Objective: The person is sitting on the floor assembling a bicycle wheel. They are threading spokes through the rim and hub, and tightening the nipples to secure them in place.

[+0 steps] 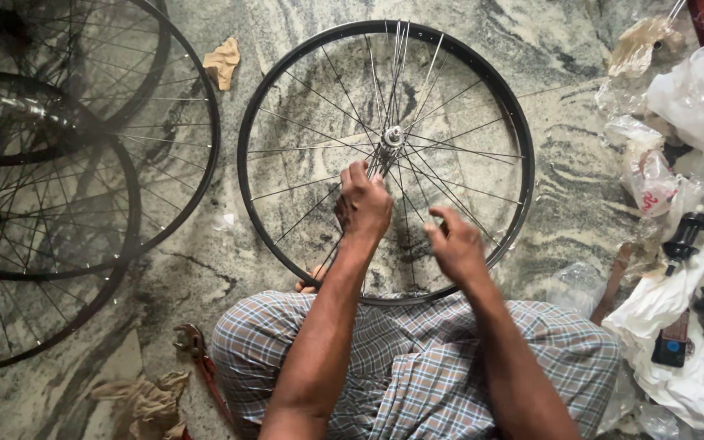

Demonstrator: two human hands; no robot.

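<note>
Inside the black rim [523, 163], both hands [364, 204] [454, 244] among spokes [450, 147].

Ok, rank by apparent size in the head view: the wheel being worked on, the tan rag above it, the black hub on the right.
1. Wheel, by far the largest.
2. Tan rag.
3. Black hub, only slightly smaller than the rag; that order is unsure.

Stacked wheels [42, 204] perhaps edge-cropped

Soft, even daylight — faint shadows, sharp centre, stacked wheels [50, 187] at left blurred, edges slightly bowed.
</note>
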